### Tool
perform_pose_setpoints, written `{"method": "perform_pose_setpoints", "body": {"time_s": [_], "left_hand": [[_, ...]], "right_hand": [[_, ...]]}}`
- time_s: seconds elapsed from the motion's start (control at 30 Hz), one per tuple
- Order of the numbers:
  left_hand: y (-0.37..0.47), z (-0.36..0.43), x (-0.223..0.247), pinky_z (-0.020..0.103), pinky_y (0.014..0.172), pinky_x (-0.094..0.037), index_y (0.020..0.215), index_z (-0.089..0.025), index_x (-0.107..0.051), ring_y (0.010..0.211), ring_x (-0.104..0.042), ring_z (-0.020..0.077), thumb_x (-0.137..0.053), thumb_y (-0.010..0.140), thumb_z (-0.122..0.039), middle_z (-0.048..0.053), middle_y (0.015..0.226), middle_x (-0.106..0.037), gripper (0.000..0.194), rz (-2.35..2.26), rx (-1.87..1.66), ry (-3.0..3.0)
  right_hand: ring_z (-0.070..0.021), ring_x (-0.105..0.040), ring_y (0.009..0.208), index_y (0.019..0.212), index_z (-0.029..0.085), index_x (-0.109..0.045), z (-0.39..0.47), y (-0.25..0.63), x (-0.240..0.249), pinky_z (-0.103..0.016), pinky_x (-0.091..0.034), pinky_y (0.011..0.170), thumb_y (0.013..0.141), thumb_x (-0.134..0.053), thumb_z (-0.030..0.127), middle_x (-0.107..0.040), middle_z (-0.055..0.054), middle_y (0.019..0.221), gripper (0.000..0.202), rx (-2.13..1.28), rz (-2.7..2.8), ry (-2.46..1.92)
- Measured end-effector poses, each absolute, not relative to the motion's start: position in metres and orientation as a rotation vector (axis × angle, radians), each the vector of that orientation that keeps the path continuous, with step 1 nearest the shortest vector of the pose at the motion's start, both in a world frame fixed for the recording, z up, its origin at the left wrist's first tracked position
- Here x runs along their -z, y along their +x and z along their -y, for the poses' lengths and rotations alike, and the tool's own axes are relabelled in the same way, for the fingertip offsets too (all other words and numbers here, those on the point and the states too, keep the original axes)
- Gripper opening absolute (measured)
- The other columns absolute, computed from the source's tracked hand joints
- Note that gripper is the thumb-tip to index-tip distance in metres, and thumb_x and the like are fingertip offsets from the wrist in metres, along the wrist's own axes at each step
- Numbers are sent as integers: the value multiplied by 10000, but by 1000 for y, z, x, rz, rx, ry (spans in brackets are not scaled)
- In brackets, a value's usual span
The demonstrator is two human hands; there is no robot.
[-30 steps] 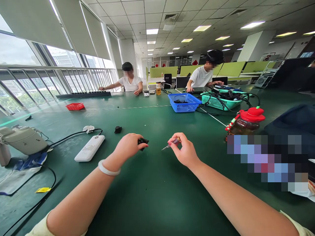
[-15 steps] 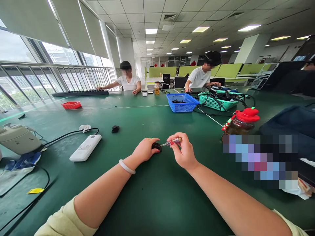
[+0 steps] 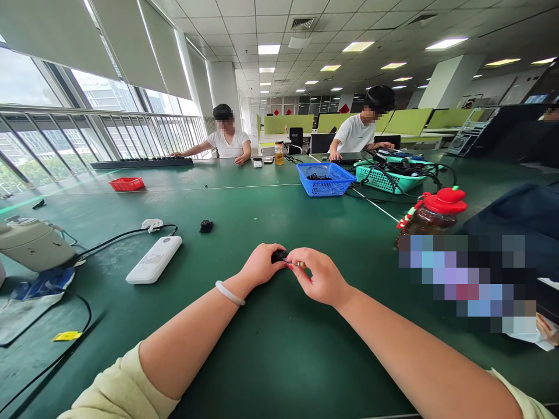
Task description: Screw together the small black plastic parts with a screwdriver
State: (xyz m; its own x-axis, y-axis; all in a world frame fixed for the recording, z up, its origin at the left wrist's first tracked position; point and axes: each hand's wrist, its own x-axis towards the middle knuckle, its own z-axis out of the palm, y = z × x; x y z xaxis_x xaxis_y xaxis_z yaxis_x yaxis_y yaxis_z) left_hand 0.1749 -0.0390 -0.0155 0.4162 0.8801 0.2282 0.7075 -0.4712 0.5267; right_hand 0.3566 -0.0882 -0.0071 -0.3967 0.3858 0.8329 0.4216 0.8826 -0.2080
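Note:
Around a small black part point(image 3: 278, 256) at the middle of the table, the fingers and thumb of my left hand point(image 3: 261, 263) are closed, hiding much of it. My right hand point(image 3: 319, 276) grips a small screwdriver point(image 3: 300, 264), with its fingertips right against the black part. Most of the screwdriver is covered by the fingers, and its tip does not show. Farther off to the left, a second small black piece point(image 3: 206, 226) lies on the green tabletop point(image 3: 279, 355).
To the left are a white power bank point(image 3: 154, 260) with a black cable and a red tray point(image 3: 126, 184). Blue point(image 3: 326, 186) and green point(image 3: 388, 181) baskets stand ahead, the green one heaped with cables. A red-lidded bottle point(image 3: 432, 218) is at right. Two people sit across the table.
My right hand has moved left and slightly down, bringing its fingers up to the black part and covering more of the screwdriver. My left hand still holds the part.

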Motion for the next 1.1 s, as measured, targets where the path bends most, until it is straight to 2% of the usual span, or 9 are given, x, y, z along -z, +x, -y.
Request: {"method": "perform_pose_setpoints", "body": {"time_s": [0.1,0.2,0.43,0.67,0.8,1.0,1.1], "left_hand": [[174,40,14,359,908,-504,1051,-202,-721,982,-646,240,-661,747,-199,57,1049,-734,309,-1368,-692,2321],[175,39,14,360,896,-514,1035,-213,-724,968,-647,233,-651,759,-212,53,1024,-735,285,-1380,-692,2308],[175,35,21,357,893,-513,1021,-225,-719,968,-632,226,-677,771,-246,46,951,-726,255,-1413,-688,2299],[174,39,16,357,903,-502,1035,-217,-711,979,-622,228,-627,776,-208,46,987,-726,272,-1383,-667,2319],[172,38,17,367,910,-497,1055,-209,-704,987,-622,237,-611,782,-207,48,1032,-728,289,-1330,-659,2357],[172,38,16,370,937,-494,1119,-211,-696,1026,-627,242,-602,807,-206,59,1073,-724,326,-1354,-635,2347],[171,38,16,378,984,-474,1187,-197,-678,1086,-611,243,-581,807,-165,71,1136,-714,394,-1344,-629,2348]], "right_hand": [[-141,-589,710,926,232,-501,92,350,9,-255,-493,659,885,-468,71,-630,-14,812,169,141,2183,-504],[-139,-571,693,873,214,-535,96,343,13,-252,-459,645,857,-486,83,-620,-20,815,141,257,2413,-468],[-154,-576,678,892,197,-591,98,334,15,-277,-417,624,835,-561,155,-620,-27,851,78,420,2789,-504],[-169,-595,732,958,176,-611,94,342,11,-291,-457,659,852,-550,143,-633,-54,875,127,377,2624,-500],[-174,-617,771,975,188,-625,90,355,3,-294,-472,675,906,-516,164,-664,-61,903,132,325,2378,-579],[-132,-526,578,880,204,-640,90,362,-3,-254,-394,573,913,-519,196,-598,2,656,126,276,2280,-692],[-123,-491,549,777,197,-624,93,356,2,-253,-364,557,904,-507,184,-583,5,630,172,237,2334,-650]]}}
